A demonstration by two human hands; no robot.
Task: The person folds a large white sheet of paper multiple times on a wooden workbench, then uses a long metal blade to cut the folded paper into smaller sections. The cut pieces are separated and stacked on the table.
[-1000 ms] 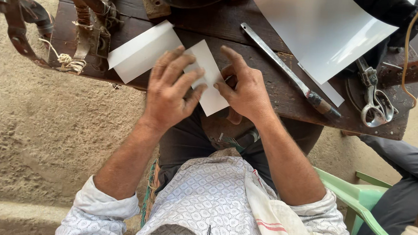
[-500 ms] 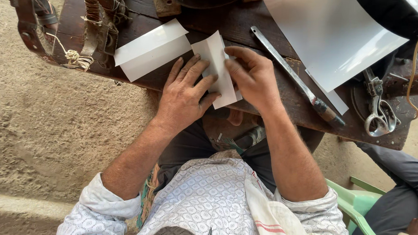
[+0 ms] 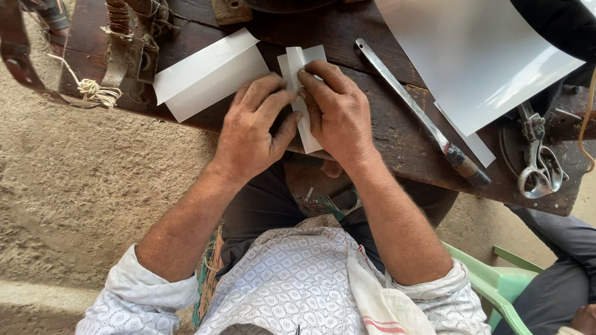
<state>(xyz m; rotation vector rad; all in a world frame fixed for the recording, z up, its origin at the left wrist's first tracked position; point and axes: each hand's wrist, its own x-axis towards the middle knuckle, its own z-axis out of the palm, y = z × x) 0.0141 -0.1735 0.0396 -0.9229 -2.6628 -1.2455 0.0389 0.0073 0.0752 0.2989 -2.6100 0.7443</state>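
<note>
Head view: hands (image 3: 293,120) half-hiding folded paper (image 3: 308,97).

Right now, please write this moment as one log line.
left hand: pressing folded white paper | right hand: pinching its fold | nearby: second folded paper, metal bar, scissors | surface: dark wooden table

Even, soft daylight; sharp focus throughout (slight wide-angle bending at edges); mild glare on the large white sheet (image 3: 477,55); faint shadows.
</note>
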